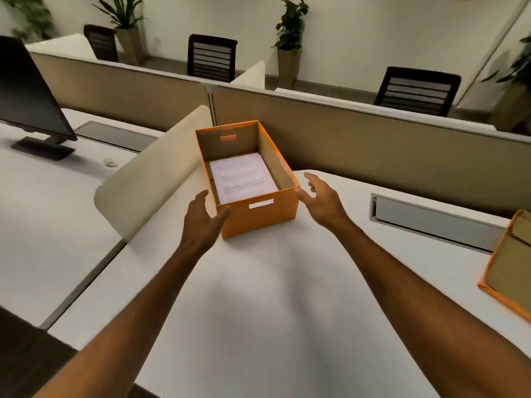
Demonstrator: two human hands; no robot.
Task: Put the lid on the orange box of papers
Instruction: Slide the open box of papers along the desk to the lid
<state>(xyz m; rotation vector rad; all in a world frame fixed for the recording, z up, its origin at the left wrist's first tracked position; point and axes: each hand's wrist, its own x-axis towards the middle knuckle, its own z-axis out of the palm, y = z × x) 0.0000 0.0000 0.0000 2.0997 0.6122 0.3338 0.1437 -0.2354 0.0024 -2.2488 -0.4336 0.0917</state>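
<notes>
An orange box [267, 215] stands open on the white desk [258, 297], with a stack of printed papers [244, 176] lying flat inside. My left hand [201, 219] is at the box's near left corner, fingers apart, thumb touching the corner. My right hand [321, 196] hovers by the near right corner, fingers spread, thumb at the corner's edge. The orange lid [508, 271] lies upside down at the desk's right edge, cut off by the frame, far from both hands.
A cream curved divider [152, 173] stands just left of the box. A tan partition [373, 139] runs behind it. A grey cable hatch [431, 222] is set into the desk at right. A dark monitor [28, 93] is on the neighbouring desk.
</notes>
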